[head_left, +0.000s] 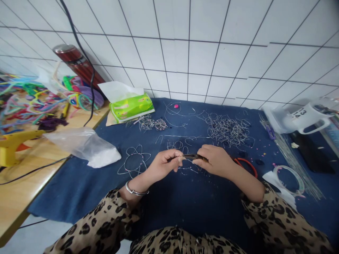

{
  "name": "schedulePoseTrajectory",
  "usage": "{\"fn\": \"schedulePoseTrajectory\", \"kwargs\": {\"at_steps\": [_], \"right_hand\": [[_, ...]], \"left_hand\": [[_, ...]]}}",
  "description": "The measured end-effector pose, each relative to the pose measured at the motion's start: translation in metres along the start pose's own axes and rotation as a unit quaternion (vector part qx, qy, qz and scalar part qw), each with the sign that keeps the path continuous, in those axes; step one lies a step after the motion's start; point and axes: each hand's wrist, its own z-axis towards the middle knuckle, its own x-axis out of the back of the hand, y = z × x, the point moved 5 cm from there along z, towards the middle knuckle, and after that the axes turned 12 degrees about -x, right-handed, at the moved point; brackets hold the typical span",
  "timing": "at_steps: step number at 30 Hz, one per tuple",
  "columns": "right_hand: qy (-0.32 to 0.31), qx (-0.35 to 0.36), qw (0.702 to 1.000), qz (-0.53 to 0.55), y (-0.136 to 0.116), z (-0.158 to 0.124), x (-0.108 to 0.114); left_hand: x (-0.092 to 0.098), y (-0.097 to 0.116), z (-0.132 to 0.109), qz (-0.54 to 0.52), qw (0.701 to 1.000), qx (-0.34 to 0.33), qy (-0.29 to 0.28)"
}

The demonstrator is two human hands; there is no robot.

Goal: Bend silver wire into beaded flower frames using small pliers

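Note:
My right hand point(215, 160) is closed around dark pliers point(191, 156), whose jaws point left. At the tip of the jaws, my left hand point(165, 164) pinches thin wire, most of it hidden by the fingers. Just below the pliers shows a bent wire piece with small pink beads point(189, 170); I cannot tell whether it joins the pinched wire. Left of my left hand lies a flower-shaped wire frame point(145, 160) with beads on its inner ring. Small bent wire pieces point(180, 144) lie just beyond my hands.
A tangled wire pile point(229, 130) lies behind my right hand. Farther right are straight wires point(296, 165), a wire coil point(300, 181), a white mug point(308, 116) and a dark phone point(314, 153). Leftward are tissues point(132, 107), a plastic bag point(79, 141) and a yellow glue gun point(13, 143).

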Motion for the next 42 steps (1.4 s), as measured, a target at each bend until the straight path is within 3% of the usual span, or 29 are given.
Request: {"fn": "schedulePoseTrajectory", "kwargs": {"at_steps": [11, 30, 36, 39, 42], "right_hand": [[0.078, 0.033, 0.991, -0.103, -0.005, -0.003, 0.01], [0.099, 0.032, 0.987, -0.125, -0.006, -0.004, 0.008], [0.065, 0.006, 0.996, -0.059, 0.001, -0.001, 0.001], [0.027, -0.051, 0.998, -0.009, 0.01, 0.003, -0.008], [0.009, -0.09, 0.995, -0.035, 0.016, 0.005, -0.017]], "left_hand": [[0.001, 0.006, 0.001, 0.091, 0.995, -0.036, 0.008], [0.002, 0.004, -0.002, 0.12, 0.992, -0.022, 0.032], [0.002, 0.003, 0.0, 0.047, 0.999, 0.001, 0.022], [0.003, -0.001, 0.002, -0.012, 0.998, 0.028, 0.048], [0.004, -0.009, 0.003, -0.081, 0.991, 0.061, 0.087]]}}
